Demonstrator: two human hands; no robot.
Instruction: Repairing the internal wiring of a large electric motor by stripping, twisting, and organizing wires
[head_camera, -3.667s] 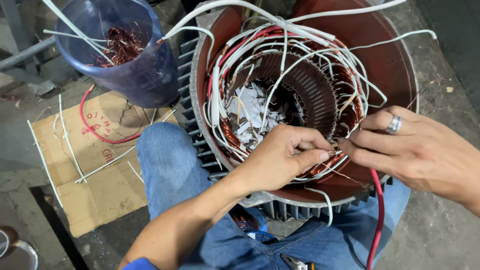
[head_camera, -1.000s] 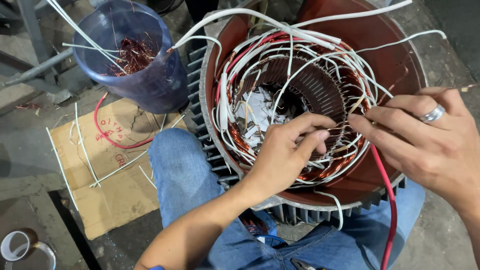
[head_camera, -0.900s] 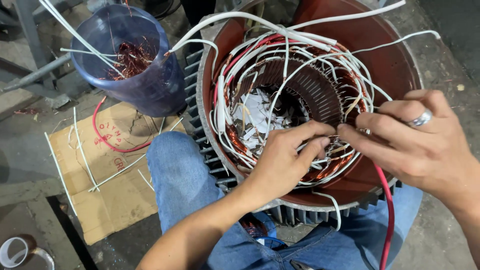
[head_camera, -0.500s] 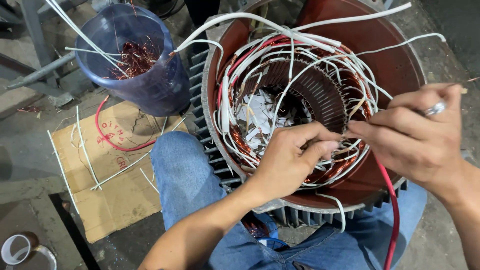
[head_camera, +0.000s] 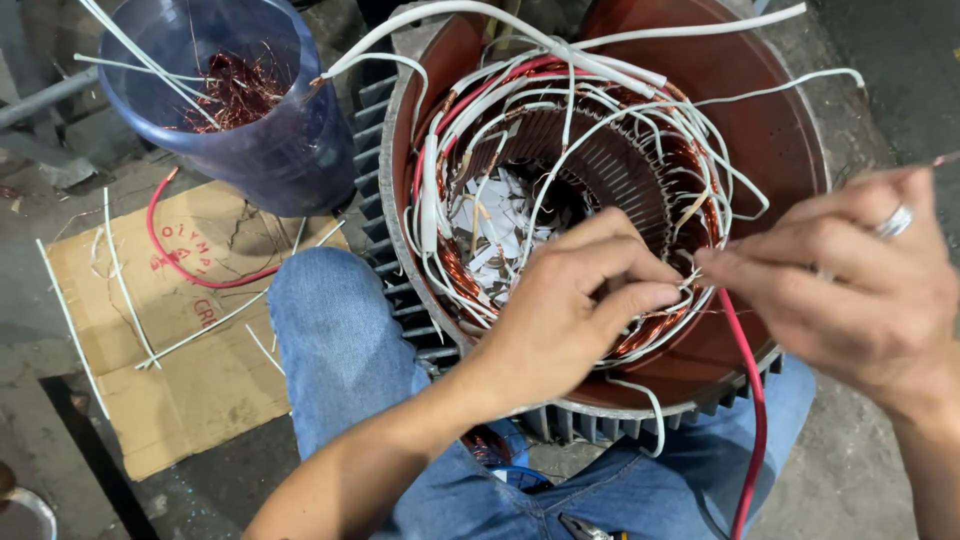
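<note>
A large motor stator with a red-brown housing stands between my knees, its copper windings and white sleeved leads exposed. My left hand rests on the near rim of the winding, fingers curled and pinching white sleeves and copper strands. My right hand, wearing a ring, reaches in from the right with its fingertips meeting the left hand's fingertips at the same bundle; what it pinches is too fine to see. A red lead hangs down from that spot over my lap.
A blue plastic bucket with scrap copper wire and white sleeves stands at upper left. A flattened cardboard sheet with loose white sleeves and a red wire lies on the concrete floor at left. Paper scraps fill the stator bore.
My right hand has lifted slightly and shifted right, fingertips still at the bundle. My left hand stays at the winding's near rim. The view has tilted a little.
</note>
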